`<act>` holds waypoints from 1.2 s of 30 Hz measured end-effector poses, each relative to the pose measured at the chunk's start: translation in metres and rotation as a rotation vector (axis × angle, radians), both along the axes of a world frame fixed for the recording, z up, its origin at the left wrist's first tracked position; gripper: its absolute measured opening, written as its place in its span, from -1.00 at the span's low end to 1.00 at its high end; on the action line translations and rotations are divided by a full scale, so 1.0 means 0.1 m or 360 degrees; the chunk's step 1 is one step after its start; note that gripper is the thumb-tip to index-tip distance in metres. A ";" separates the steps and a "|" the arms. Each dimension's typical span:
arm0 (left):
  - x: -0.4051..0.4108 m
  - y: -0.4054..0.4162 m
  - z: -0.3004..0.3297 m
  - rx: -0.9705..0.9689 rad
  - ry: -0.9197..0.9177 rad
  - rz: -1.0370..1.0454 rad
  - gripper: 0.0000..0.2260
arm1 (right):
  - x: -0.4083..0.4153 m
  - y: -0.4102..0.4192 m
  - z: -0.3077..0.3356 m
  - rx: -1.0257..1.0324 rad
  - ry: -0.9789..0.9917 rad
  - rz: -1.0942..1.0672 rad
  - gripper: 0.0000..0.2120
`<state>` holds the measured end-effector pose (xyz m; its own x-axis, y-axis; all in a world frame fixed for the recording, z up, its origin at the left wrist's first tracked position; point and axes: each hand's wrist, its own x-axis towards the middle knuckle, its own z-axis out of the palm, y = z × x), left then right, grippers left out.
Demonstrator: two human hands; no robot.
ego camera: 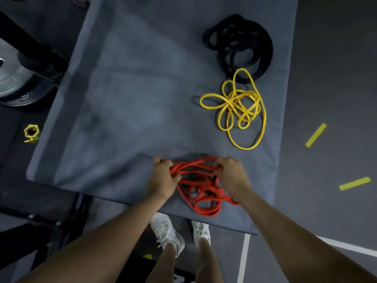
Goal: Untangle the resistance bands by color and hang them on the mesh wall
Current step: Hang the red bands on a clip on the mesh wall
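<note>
A: Both your hands are into the red bands at the near edge of the grey mat. Your left hand has strands bunched in a curled fist.

B: And your right hand pinches strands at the tangle's other side; the rest hangs between your wrists.

A: Further up the mat, the yellow bands, then the black bands beyond.

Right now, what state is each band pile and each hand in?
Red rubber resistance bands: tangled, on the grey mat, gripped at both sides.
Yellow rubber resistance bands: tangled, lying untouched.
Black rubber resistance bands: loosely coiled, untouched.
Left hand: gripping red strands.
Right hand: pinching red strands.
</note>
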<state>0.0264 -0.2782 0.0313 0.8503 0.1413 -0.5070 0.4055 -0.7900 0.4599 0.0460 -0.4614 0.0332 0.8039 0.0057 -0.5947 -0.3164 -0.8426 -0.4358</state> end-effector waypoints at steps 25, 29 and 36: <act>0.34 2.58 4.25 -0.0029 -0.0977 0.0460 -0.77 | 1.26 2.94 4.27 0.0692 -0.1027 0.0657 -0.88; 0.22 2.79 4.89 -0.0129 -0.1122 0.0789 -0.61 | 1.22 3.27 4.98 0.0962 -0.1106 0.0830 -0.90; -0.02 2.92 5.82 -0.0092 -0.1634 0.0955 -0.90 | 1.19 3.49 6.02 0.1145 -0.1336 0.1225 -0.83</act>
<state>0.0244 0.0135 0.6133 0.6683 0.6545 0.3536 0.1249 -0.5673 0.8140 0.1646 -0.1126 0.6350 0.5723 0.7170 0.3979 0.7085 -0.1880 -0.6802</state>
